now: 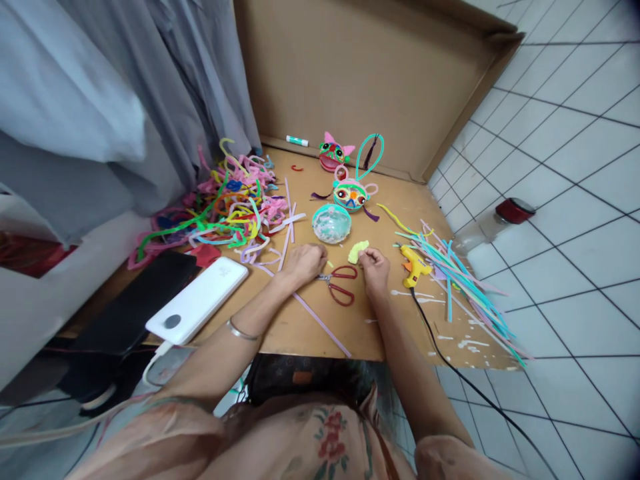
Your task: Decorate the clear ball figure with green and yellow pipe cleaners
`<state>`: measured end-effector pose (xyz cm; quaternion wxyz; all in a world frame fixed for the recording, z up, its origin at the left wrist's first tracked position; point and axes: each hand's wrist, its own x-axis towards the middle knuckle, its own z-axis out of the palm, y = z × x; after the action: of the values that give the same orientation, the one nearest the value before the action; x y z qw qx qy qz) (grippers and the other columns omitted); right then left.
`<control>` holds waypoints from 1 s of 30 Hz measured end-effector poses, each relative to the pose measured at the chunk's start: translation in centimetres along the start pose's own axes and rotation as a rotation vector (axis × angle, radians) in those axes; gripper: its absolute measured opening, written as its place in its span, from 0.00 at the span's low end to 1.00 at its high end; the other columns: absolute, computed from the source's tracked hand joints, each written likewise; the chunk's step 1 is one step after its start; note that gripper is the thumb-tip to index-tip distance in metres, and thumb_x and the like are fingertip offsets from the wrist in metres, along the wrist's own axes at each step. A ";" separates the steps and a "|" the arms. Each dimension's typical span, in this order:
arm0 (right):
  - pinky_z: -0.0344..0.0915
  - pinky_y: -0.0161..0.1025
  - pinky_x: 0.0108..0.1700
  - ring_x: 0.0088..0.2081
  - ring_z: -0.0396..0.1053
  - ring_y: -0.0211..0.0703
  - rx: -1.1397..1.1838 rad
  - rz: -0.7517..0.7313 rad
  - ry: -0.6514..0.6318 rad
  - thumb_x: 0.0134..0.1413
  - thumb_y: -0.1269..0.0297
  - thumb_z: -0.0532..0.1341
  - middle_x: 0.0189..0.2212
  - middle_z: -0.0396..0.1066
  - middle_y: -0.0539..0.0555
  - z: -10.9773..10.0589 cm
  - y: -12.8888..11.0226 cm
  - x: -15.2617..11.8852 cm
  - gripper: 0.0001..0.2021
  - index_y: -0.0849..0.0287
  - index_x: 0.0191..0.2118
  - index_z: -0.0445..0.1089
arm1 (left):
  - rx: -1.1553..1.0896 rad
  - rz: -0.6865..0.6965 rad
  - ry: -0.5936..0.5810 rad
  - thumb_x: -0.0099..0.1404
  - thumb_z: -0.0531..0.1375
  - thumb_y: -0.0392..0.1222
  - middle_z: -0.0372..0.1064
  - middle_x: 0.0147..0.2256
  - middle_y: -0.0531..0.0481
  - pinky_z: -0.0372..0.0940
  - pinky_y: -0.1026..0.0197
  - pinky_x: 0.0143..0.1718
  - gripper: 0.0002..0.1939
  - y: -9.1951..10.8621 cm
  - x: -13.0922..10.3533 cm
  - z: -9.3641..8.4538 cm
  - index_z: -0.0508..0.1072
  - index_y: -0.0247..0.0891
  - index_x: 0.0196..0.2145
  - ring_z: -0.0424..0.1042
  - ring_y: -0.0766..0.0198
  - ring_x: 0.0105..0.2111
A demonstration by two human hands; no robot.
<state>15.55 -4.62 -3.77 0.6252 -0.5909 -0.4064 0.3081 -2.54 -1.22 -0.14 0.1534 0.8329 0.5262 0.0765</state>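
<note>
My right hand (376, 271) pinches a pale yellow-green fuzzy piece (357, 251), flat with a wavy edge, just above the table. My left hand (304, 264) rests to the left with its fingers curled together; what they hold, if anything, is hidden. Between the hands lie red-handled scissors (342, 285), their blades partly under my left hand. Beyond the hands sits a clear-and-teal round shell (331, 224) with whitish patches. Behind it stand a decorated animal head (351, 195) with a teal loop and purple tassels, and a pink-eared one (333, 153).
A tangled heap of coloured pipe cleaners (225, 207) covers the left side. A white power bank (197, 301) lies in front of it. On the right are a yellow glue gun (415, 267), its black cord running off the edge, and straight pipe cleaners (465, 287). A glue stick (297, 141) lies at the back.
</note>
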 end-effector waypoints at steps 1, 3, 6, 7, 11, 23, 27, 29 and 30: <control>0.59 0.35 0.29 0.24 0.60 0.35 0.001 -0.001 0.001 0.38 0.52 0.64 0.20 0.65 0.46 0.0 0.0 0.0 0.15 0.59 0.27 0.67 | 0.000 0.001 -0.002 0.65 0.53 0.41 0.76 0.41 0.42 0.66 0.59 0.43 0.13 0.0 0.0 -0.1 0.76 0.40 0.41 0.75 0.54 0.42; 0.59 0.34 0.29 0.24 0.60 0.34 -0.003 -0.003 0.003 0.38 0.52 0.64 0.21 0.66 0.47 0.1 0.1 0.1 0.15 0.59 0.27 0.67 | -0.005 0.011 0.007 0.65 0.53 0.41 0.77 0.40 0.42 0.66 0.58 0.42 0.13 0.0 0.0 -0.1 0.76 0.40 0.41 0.75 0.54 0.42; 0.60 0.34 0.30 0.25 0.61 0.35 -0.022 -0.007 0.010 0.38 0.53 0.65 0.22 0.66 0.47 0.0 0.3 0.2 0.15 0.60 0.28 0.68 | -0.025 0.032 0.028 0.64 0.54 0.40 0.77 0.40 0.41 0.66 0.56 0.41 0.12 -0.2 0.1 0.1 0.77 0.40 0.39 0.75 0.52 0.40; 0.60 0.34 0.31 0.25 0.61 0.35 -0.031 -0.011 0.010 0.38 0.53 0.65 0.23 0.67 0.47 0.0 0.4 0.2 0.15 0.60 0.28 0.68 | -0.030 0.035 0.034 0.64 0.54 0.40 0.77 0.39 0.40 0.66 0.56 0.40 0.12 -0.3 0.1 0.2 0.77 0.40 0.38 0.75 0.52 0.40; 0.62 0.34 0.32 0.27 0.62 0.35 -0.042 -0.024 -0.015 0.39 0.53 0.64 0.25 0.69 0.49 0.3 0.9 0.4 0.15 0.60 0.28 0.69 | -0.018 0.047 0.043 0.64 0.54 0.41 0.77 0.37 0.41 0.66 0.57 0.40 0.11 -0.4 0.2 0.5 0.77 0.39 0.37 0.75 0.53 0.39; 0.62 0.35 0.33 0.27 0.64 0.36 0.001 -0.049 -0.006 0.39 0.53 0.63 0.24 0.68 0.49 1.7 -0.6 2.2 0.14 0.60 0.27 0.69 | -0.008 0.064 0.034 0.65 0.53 0.40 0.77 0.39 0.39 0.65 0.56 0.40 0.11 -0.3 0.0 0.4 0.76 0.39 0.37 0.75 0.51 0.40; 0.62 0.35 0.33 0.27 0.64 0.36 0.017 -0.035 -0.001 0.38 0.54 0.64 0.23 0.68 0.48 2.2 -0.2 1.9 0.13 0.60 0.26 0.69 | 0.002 0.062 0.016 0.65 0.54 0.41 0.77 0.39 0.41 0.65 0.57 0.39 0.11 -0.3 0.0 0.3 0.76 0.39 0.37 0.75 0.52 0.40; 0.63 0.36 0.34 0.28 0.64 0.37 0.054 -0.052 0.015 0.39 0.53 0.64 0.24 0.68 0.49 2.2 -0.5 2.1 0.14 0.60 0.27 0.68 | -0.014 0.069 0.049 0.65 0.53 0.42 0.77 0.39 0.41 0.65 0.57 0.39 0.11 -0.4 0.0 0.3 0.76 0.40 0.36 0.75 0.51 0.40; 0.63 0.36 0.34 0.28 0.64 0.37 0.066 -0.076 0.027 0.40 0.52 0.64 0.25 0.68 0.49 2.2 -0.8 2.3 0.15 0.60 0.28 0.68 | -0.028 0.071 0.074 0.65 0.53 0.41 0.77 0.39 0.41 0.65 0.57 0.39 0.11 -0.4 0.0 0.4 0.75 0.40 0.36 0.75 0.52 0.40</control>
<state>14.64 -1.59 -2.69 0.6608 -0.5582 -0.4097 0.2895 -2.78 -1.08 -0.61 0.1426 0.8454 0.5005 0.1200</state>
